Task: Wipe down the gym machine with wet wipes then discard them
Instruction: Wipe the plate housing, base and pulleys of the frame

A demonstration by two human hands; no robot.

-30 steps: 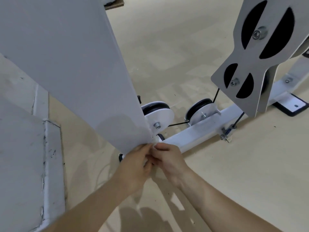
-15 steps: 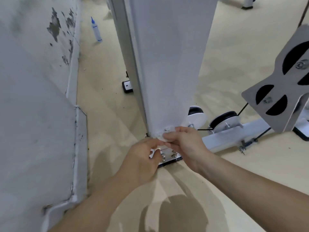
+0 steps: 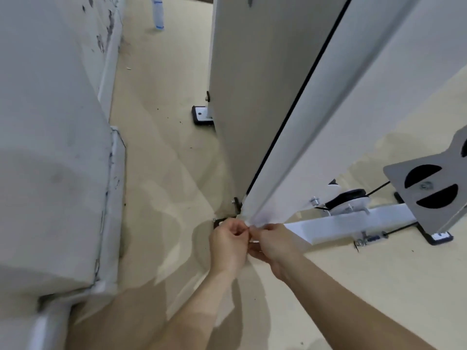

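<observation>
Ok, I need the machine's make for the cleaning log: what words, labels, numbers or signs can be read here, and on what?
None can be read.
Bottle, far off: blue band, too blurred to read.
Machine panel and grey plate: no lettering shows.
Wipe pinched between left hand and right hand: only a plain white sliver shows.

Both bare forearms reach forward from the lower edge and converge. The left hand [image 3: 228, 242] and right hand [image 3: 274, 245] meet with fingertips touching, backs toward the camera. Fingers on both are curled, pinching a sliver of white wipe [image 3: 254, 240] between them. The right wrist bends slightly inward.
</observation>
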